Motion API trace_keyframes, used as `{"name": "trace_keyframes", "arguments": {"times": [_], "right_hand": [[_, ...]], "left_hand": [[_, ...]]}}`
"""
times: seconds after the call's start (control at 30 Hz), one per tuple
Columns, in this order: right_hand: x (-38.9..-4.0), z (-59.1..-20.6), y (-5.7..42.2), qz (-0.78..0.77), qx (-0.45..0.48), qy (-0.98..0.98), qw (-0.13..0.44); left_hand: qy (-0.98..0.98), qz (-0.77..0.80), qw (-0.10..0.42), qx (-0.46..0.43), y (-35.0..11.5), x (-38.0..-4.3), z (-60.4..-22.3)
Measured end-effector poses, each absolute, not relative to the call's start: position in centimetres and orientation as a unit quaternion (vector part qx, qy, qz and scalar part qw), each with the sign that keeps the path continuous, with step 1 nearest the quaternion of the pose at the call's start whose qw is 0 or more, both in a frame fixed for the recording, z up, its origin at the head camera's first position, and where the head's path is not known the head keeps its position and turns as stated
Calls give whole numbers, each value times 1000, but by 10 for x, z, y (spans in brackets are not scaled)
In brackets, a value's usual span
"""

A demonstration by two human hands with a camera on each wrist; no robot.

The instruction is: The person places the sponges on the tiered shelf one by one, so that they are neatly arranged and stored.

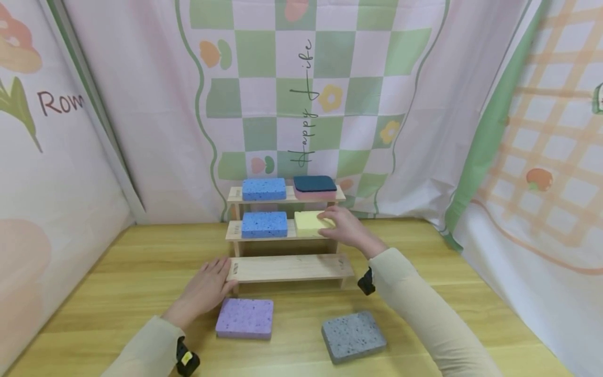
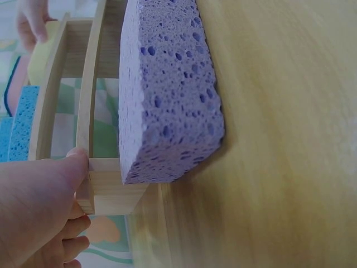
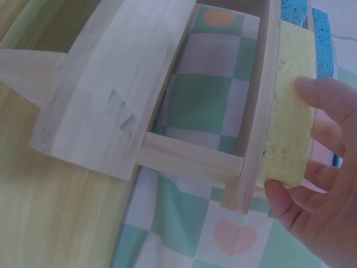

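Observation:
A yellow sponge [image 1: 308, 223] lies on the middle step of a three-step wooden stand [image 1: 289, 268]. My right hand [image 1: 347, 229] holds this sponge at its right end, thumb on the top face and fingertips around the end in the right wrist view. To its left on the same step is a blue speckled sponge [image 1: 264, 225]. My left hand [image 1: 207, 287] grips the left end of the lowest step, its thumb [image 2: 75, 167] on the plank edge and its fingers curled past the end. A purple sponge [image 1: 245, 318] lies on the table just in front of that hand.
On the top step sit another blue sponge [image 1: 264, 189] and a pink sponge with a dark green top [image 1: 314, 187]. A grey sponge [image 1: 353, 336] lies at the table's front right. Patterned curtains [image 1: 330, 68] hang behind and beside the wooden table [image 1: 155, 251].

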State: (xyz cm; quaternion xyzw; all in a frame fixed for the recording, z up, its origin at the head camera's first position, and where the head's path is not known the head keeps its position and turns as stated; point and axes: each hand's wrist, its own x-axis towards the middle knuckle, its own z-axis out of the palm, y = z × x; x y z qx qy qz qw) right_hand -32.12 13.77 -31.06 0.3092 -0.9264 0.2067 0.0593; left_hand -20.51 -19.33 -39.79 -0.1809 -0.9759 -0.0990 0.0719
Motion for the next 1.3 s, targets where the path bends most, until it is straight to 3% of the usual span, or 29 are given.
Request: {"name": "trace_keyframes", "arguments": {"times": [0.7,1.3], "right_hand": [[-301,-301,158,252,332,-902,114],[-254,-315,189,284,339,-894,70]], "left_hand": [[-975,-94,76,-184,-193,-206,-399],[-976,-92,78,-184,-193,-205,-399]]}}
